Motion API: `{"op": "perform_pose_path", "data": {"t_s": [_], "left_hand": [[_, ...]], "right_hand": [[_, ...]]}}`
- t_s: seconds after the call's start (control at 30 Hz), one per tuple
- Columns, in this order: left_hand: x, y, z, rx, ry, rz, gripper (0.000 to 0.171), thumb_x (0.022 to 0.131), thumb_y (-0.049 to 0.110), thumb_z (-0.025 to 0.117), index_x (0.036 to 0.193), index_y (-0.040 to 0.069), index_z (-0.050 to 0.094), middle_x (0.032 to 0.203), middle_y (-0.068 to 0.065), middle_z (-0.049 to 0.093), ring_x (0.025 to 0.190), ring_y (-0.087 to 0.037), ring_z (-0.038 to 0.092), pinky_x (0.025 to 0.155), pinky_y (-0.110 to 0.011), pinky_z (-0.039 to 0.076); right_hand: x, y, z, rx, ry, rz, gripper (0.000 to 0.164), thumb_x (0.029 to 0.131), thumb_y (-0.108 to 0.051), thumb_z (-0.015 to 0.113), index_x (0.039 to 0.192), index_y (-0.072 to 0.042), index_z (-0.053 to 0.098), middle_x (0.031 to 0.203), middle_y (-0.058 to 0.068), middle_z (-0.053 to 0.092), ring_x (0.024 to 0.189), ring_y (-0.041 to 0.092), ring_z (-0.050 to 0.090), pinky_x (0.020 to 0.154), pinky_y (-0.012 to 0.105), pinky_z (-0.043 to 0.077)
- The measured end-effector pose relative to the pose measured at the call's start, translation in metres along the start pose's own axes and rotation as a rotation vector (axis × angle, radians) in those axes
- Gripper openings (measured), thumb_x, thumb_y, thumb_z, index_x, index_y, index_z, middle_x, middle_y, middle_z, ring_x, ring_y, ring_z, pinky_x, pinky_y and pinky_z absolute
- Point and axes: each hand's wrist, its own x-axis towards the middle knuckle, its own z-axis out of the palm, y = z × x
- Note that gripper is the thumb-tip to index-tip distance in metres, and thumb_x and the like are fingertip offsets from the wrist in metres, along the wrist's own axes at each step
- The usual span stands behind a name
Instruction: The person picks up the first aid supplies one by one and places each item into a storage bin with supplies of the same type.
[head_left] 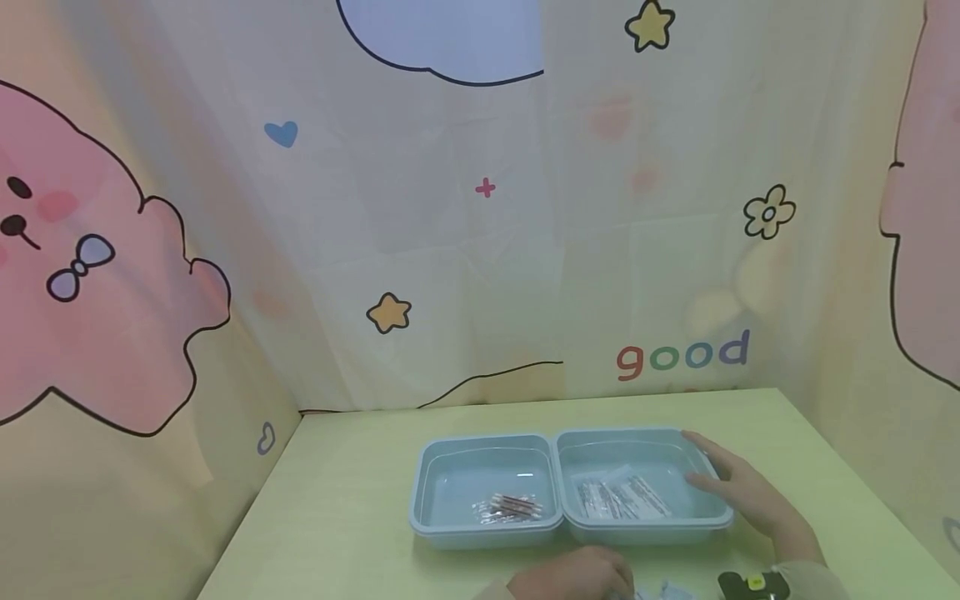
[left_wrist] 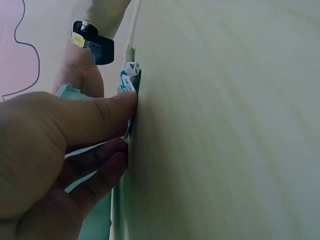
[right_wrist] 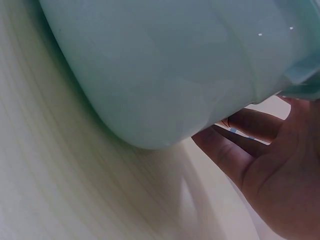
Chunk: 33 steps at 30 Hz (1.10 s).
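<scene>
Two pale blue plastic trays stand side by side. In the left tray [head_left: 442,500] lies a small pile of clear-wrapped swabs [head_left: 512,507] with reddish-brown sticks. Flat white printed packets [head_left: 622,497] fill part of the right tray [head_left: 645,533]. My right hand [head_left: 746,496] rests at that tray's right rim, thumb and forefinger spread; the right wrist view has its fingers [right_wrist: 225,152] partly hidden behind the tray wall. In front of the trays, my left hand [head_left: 573,573] pinches a small white-and-blue packet [left_wrist: 128,77] between thumb and fingertips, close to the tabletop.
More white-and-blue wrapping [head_left: 675,592] shows at the bottom edge of the head view. The pale yellow-green table [head_left: 352,483] meets a printed cloth backdrop [head_left: 450,250] behind and at both sides. A black device [head_left: 752,585] is strapped to the right wrist.
</scene>
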Motion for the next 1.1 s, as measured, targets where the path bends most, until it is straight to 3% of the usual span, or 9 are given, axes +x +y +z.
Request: {"op": "perform_pose_path", "data": {"t_s": [0.13, 0.23, 0.47, 0.73, 1.1], "left_hand": [[-0.0002, 0.0030, 0.0016, 0.063, 0.000, 0.017, 0.005, 0.082, 0.031, 0.073, 0.083, 0.027, 0.075, 0.082, 0.022, 0.053, 0.073, 0.015, 0.044, 0.065, 0.001, 0.036], [-0.0007, 0.0040, 0.0029, 0.086, -0.002, 0.005, 0.009, 0.085, 0.033, 0.070, 0.077, 0.028, 0.073, 0.075, 0.021, 0.049, 0.065, 0.014, 0.042, 0.057, -0.001, 0.035], [-0.0027, 0.0055, 0.0049, 0.081, 0.004, -0.073, 0.018, 0.086, 0.032, 0.068, 0.070, 0.026, 0.069, 0.067, 0.020, 0.048, 0.056, 0.012, 0.041, 0.049, -0.003, 0.034], [-0.0017, 0.0039, 0.0062, -0.053, 0.026, -0.191, 0.001, 0.082, 0.026, 0.073, 0.083, 0.025, 0.074, 0.069, 0.023, 0.058, 0.059, 0.016, 0.047, 0.055, -0.002, 0.041], [-0.0002, 0.0045, 0.0042, -0.181, -0.010, -0.262, 0.015, 0.088, 0.027, 0.070, 0.101, 0.022, 0.072, 0.080, 0.020, 0.067, 0.065, 0.016, 0.053, 0.060, -0.003, 0.045]], "right_hand": [[-0.0009, -0.0011, 0.0004, 0.010, -0.001, -0.005, 0.072, 0.095, -0.031, 0.060, 0.155, -0.013, 0.024, 0.159, 0.025, 0.019, 0.140, 0.056, 0.016, 0.105, 0.073, 0.020], [-0.0017, -0.0006, 0.0012, 0.013, -0.001, -0.003, 0.071, 0.096, -0.030, 0.060, 0.155, -0.013, 0.024, 0.158, 0.026, 0.020, 0.140, 0.056, 0.017, 0.105, 0.073, 0.022], [-0.0010, 0.0010, 0.0018, 0.013, 0.004, -0.002, 0.072, 0.095, -0.030, 0.060, 0.155, -0.014, 0.025, 0.158, 0.024, 0.022, 0.140, 0.054, 0.018, 0.105, 0.072, 0.022], [-0.0008, -0.0001, 0.0009, 0.014, 0.007, -0.010, 0.071, 0.095, -0.030, 0.060, 0.155, -0.014, 0.025, 0.158, 0.024, 0.022, 0.140, 0.055, 0.018, 0.105, 0.073, 0.022], [-0.0004, 0.0010, 0.0006, 0.006, 0.005, -0.012, 0.071, 0.096, -0.030, 0.059, 0.155, -0.013, 0.025, 0.158, 0.025, 0.020, 0.140, 0.055, 0.018, 0.105, 0.072, 0.022]]}}
